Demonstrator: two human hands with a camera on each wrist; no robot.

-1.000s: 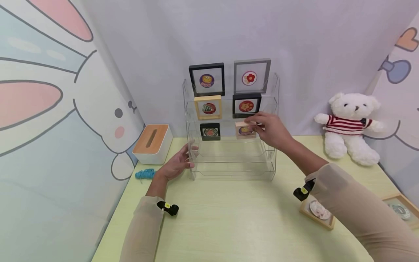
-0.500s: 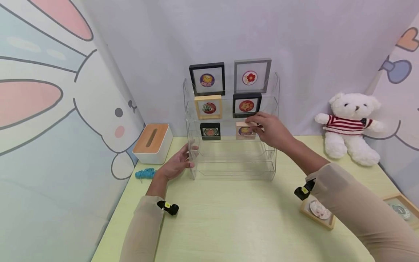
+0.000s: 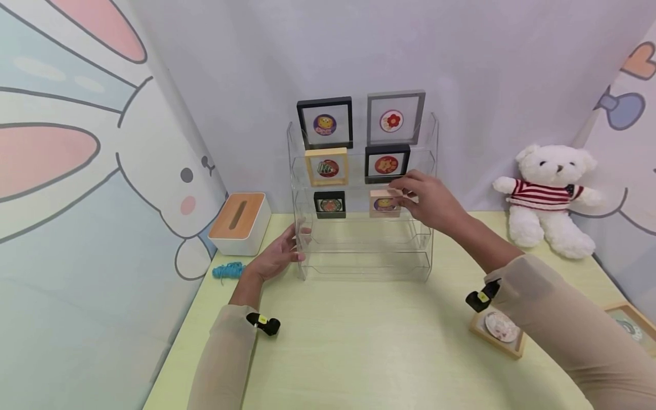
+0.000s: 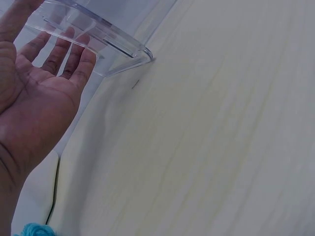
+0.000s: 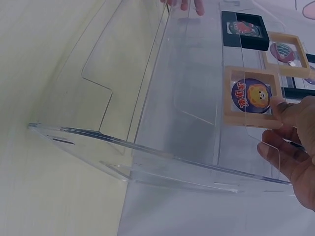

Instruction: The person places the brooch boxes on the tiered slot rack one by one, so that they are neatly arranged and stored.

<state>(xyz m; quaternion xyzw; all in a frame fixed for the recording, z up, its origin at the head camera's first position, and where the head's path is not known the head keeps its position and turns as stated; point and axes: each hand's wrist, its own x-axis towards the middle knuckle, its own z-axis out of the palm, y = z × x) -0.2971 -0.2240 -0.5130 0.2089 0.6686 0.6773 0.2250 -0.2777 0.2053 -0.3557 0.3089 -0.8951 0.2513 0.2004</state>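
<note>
A clear tiered display rack (image 3: 371, 261) stands on the table, holding several framed badges in rows. My right hand (image 3: 430, 202) is at the upper right corner of the small light-wood picture frame (image 3: 385, 212). In the right wrist view, its thumb lies on that frame's edge (image 5: 251, 119) and the other fingers (image 5: 268, 152) curl beside it. That frame's round badge (image 5: 253, 96) shows a yellow face on purple. At the rack's left side, my left hand (image 3: 274, 259) has its fingers spread against the clear panel. The left wrist view shows those fingers (image 4: 56, 56) extended, partly seen through the plastic.
Left of the rack are a tissue box (image 3: 238, 225) with a wooden lid and a blue yarn bundle (image 3: 229, 271). A white teddy bear (image 3: 550, 199) sits at the right. Two wooden frames (image 3: 497, 347) (image 3: 635, 316) lie near my right forearm.
My right hand has shifted slightly to the right along the small light-wood picture frame, which has stayed in place. The left hand keeps its position at the rack.
</note>
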